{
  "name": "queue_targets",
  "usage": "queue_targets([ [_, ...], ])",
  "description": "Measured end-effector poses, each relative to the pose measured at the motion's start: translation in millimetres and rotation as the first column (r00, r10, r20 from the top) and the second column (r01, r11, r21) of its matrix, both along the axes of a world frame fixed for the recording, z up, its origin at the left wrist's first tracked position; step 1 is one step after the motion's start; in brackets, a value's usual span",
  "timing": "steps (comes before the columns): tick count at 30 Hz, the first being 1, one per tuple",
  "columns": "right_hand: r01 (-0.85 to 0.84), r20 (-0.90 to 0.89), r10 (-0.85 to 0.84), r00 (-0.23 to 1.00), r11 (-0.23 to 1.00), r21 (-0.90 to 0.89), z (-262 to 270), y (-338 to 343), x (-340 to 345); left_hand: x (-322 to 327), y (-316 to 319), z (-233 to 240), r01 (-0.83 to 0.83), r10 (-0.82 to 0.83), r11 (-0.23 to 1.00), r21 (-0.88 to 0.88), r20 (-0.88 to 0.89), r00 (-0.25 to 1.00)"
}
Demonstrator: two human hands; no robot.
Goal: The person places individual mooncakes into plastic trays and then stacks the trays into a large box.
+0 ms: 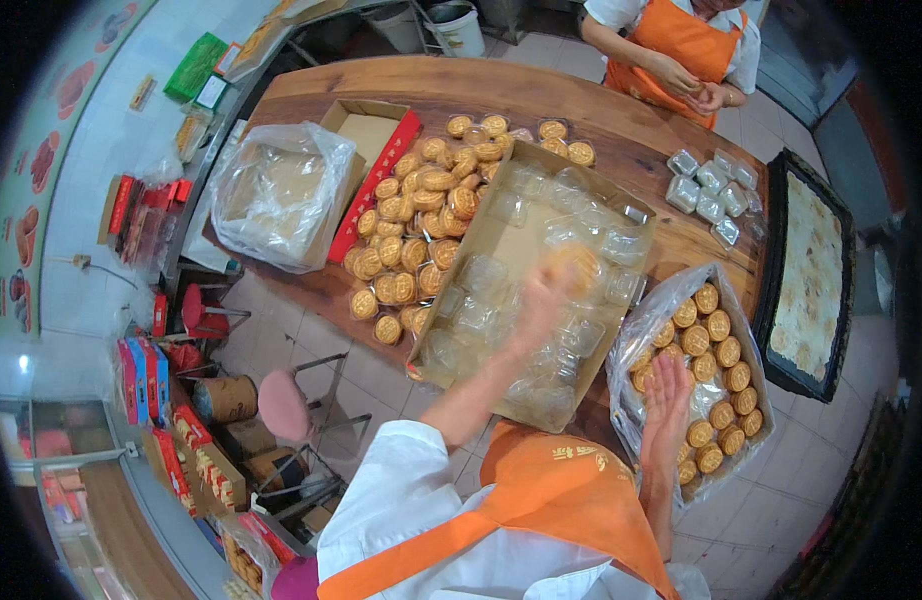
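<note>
My left hand [545, 294], blurred, reaches over a shallow cardboard box [506, 244] holding clear plastic trays [487, 274]. A round golden mooncake [575, 268], also blurred, is at its fingertips and appears gripped. Flat and with fingers extended, my right hand [667, 394] hovers over the left side of a plastic-lined box [765, 431]; nothing shows in it. Rows of mooncakes [695, 340] fill much of that box. Left of the cardboard box, many mooncakes [414, 253] lie heaped on the wooden table [423, 82], several in clear trays.
Stacked clear trays [710, 180] sit at the table's right, beside a black-rimmed baking tray [813, 270]. A bag-lined box [281, 199] and a red-edged box [375, 127] stand left. Across the table is a co-worker in an orange apron [675, 45]. A pink stool [283, 405] stands at lower left.
</note>
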State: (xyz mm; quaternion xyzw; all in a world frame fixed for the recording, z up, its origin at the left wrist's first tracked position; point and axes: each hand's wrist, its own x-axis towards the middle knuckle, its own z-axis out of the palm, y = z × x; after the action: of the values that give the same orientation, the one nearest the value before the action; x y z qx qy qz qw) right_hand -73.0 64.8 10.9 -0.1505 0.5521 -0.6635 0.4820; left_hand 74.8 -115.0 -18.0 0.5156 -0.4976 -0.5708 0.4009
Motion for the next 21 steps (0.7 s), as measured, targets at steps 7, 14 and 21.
queue_targets([
  [7, 0.151, -0.02, -0.151, 0.988, 0.951, 0.27, -62, 58, -11, 89, -198, -62, -0.314, 0.521, 0.802, -0.508, 0.337, 0.784],
  [14, 0.194, -0.03, -0.194, 0.98, 0.93, 0.312, -64, 65, -8, 61, -212, -86, 0.141, 0.513, 0.681, -0.718, 0.605, 0.609],
  [21, 0.193, -0.074, -0.178, 0.981, 0.893, 0.408, -74, 68, -26, -22, -113, -124, 0.798, -0.118, 0.456, -0.393, 0.862, 0.492],
])
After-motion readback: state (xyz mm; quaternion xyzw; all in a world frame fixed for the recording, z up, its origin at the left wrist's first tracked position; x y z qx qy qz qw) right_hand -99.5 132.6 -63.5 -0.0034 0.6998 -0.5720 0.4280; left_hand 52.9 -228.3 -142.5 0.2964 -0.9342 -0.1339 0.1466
